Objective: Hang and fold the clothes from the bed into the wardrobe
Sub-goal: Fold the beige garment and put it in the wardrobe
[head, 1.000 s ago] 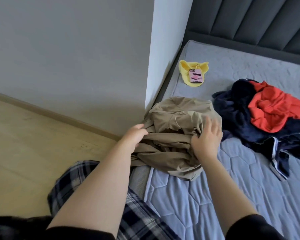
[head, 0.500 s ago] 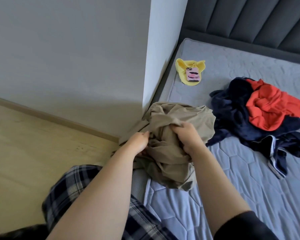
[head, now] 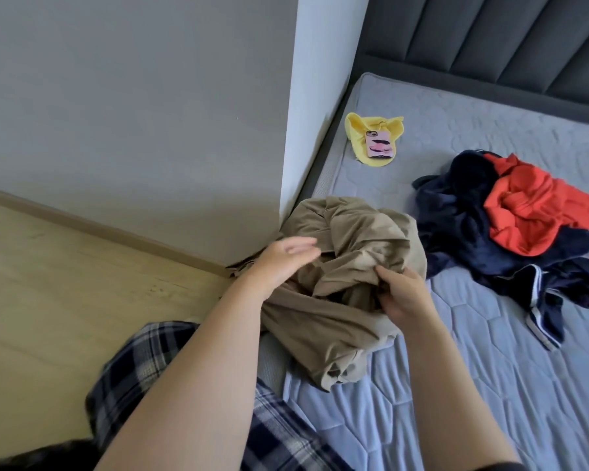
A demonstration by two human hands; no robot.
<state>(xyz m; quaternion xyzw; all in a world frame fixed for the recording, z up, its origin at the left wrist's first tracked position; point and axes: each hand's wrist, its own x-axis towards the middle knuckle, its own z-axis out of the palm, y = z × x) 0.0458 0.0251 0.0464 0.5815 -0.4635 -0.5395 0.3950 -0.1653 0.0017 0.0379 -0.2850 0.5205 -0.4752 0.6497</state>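
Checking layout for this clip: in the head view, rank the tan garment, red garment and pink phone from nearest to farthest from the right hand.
1. Tan garment, gripped by the right hand.
2. Red garment, on the dark pile to the right.
3. Pink phone, on the yellow cloth near the wall.

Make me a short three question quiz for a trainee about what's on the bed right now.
1. True or false: the pink phone lies on the yellow cloth.
2. Which hand grips the tan garment? A) left hand B) right hand C) neither
3. Fill in: the orange garment lies on top of the ____ clothes.

Key: 1 true; 2 B, the left hand's fingers are extended and blurred above it; 3 navy.
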